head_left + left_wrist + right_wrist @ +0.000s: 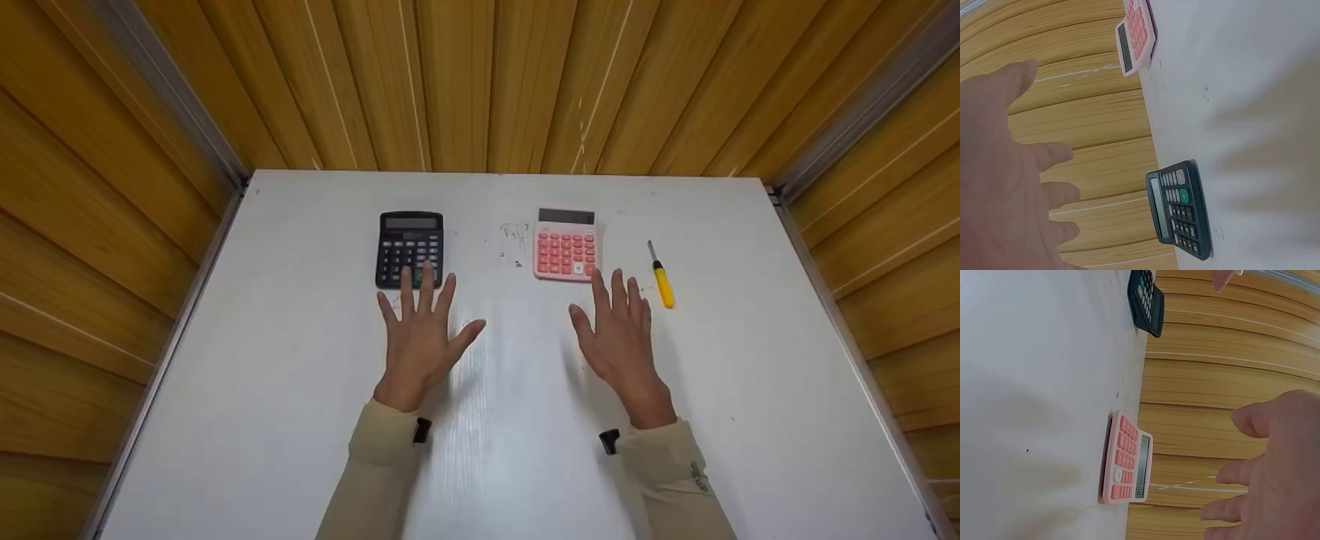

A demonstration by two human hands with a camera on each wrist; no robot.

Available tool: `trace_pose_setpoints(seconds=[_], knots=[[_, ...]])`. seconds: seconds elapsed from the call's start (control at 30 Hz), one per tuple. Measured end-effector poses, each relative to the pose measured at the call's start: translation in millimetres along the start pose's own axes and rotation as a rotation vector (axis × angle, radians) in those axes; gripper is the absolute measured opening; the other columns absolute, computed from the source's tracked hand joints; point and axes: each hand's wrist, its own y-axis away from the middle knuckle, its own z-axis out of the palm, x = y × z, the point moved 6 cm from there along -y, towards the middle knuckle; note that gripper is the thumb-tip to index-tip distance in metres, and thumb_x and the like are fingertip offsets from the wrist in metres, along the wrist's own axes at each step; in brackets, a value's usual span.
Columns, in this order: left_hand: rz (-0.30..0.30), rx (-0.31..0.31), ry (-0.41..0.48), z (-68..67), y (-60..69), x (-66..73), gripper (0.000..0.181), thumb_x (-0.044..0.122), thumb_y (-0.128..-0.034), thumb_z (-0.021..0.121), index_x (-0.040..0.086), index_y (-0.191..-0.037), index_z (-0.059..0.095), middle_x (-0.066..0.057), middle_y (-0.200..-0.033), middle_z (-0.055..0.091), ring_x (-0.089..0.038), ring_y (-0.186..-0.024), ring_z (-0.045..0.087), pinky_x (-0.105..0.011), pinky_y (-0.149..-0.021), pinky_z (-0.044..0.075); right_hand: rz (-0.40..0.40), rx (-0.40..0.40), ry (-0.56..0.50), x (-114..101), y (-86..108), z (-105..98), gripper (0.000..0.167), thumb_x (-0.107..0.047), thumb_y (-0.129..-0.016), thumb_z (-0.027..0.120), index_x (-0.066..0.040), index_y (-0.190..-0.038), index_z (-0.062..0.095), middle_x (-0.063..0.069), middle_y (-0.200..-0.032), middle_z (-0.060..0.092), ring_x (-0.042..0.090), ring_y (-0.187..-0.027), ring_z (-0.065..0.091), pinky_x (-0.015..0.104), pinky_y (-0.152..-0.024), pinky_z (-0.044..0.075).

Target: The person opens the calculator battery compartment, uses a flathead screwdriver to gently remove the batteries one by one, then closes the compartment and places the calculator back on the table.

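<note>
My left hand (418, 345) hovers palm down above the table with its fingers spread, holding nothing. Its fingertips overlap the lower edge of a black calculator (409, 240) in the head view, but the left wrist view shows the hand apart from that calculator (1179, 211). My right hand (621, 341) is likewise raised with straight fingers and nothing in it. Just beyond its fingertips lies a pink calculator (559, 244), which the right wrist view shows untouched. A screwdriver (661, 281) with a yellow handle lies to the right of that hand.
The white table (495, 442) has dark scuff marks between the calculators. Wood-patterned panels (487, 90) stand behind it and along both sides, with grey metal posts at the back corners. A dark band sits at each sleeve cuff.
</note>
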Motion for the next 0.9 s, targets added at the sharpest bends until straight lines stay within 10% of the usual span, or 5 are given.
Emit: trace_pose_setpoints(seconds=[0.9], knots=[[-0.029,0.015,-0.011,5.1,10.0,-26.7,0.092,0.072,-0.0976,0.055,0.012,-0.165,0.040,-0.020,-0.173,0.020,-0.047,-0.160,0.009,-0.080,-0.116,0.002,-0.060,0.003,0.009,-11.2,-10.6,19.8,0.083,-0.052,-0.110,0.053,-0.004,-0.169,0.021,0.024,-0.175,0.008,0.044,-0.161,0.002,0.060,-0.127,0.001]])
